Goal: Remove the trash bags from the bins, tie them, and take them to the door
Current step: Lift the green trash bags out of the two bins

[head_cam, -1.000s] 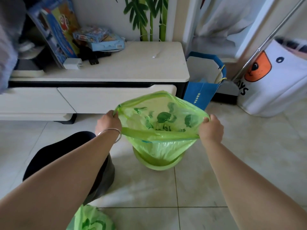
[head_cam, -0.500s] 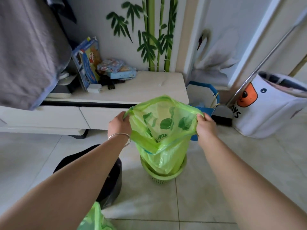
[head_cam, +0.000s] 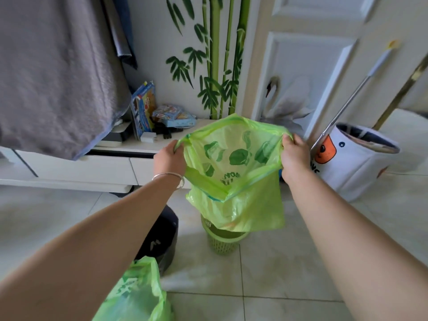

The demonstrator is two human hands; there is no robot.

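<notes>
A translucent green trash bag (head_cam: 234, 200) with dark green leaf prints hangs in the air, its mouth held wide. My left hand (head_cam: 170, 158) grips the rim on the left and my right hand (head_cam: 294, 154) grips it on the right. The bag's bottom hangs just above a small green perforated bin (head_cam: 222, 242) on the tiled floor. A second green bag (head_cam: 139, 295) lies at the lower edge, beside a black bin (head_cam: 162, 237) partly hidden by my left arm.
A low white cabinet (head_cam: 111, 163) with boxes on top stands behind, with a grey cloth (head_cam: 55, 75) draped on the left. A white door (head_cam: 308, 66) is at the back right. A white fabric basket (head_cam: 356, 158) and a leaning metal pole (head_cam: 347, 100) stand to the right.
Both hands have lifted the green bag up out of the small green bin; its bottom now hangs above the bin's rim. The view has tilted upward.
</notes>
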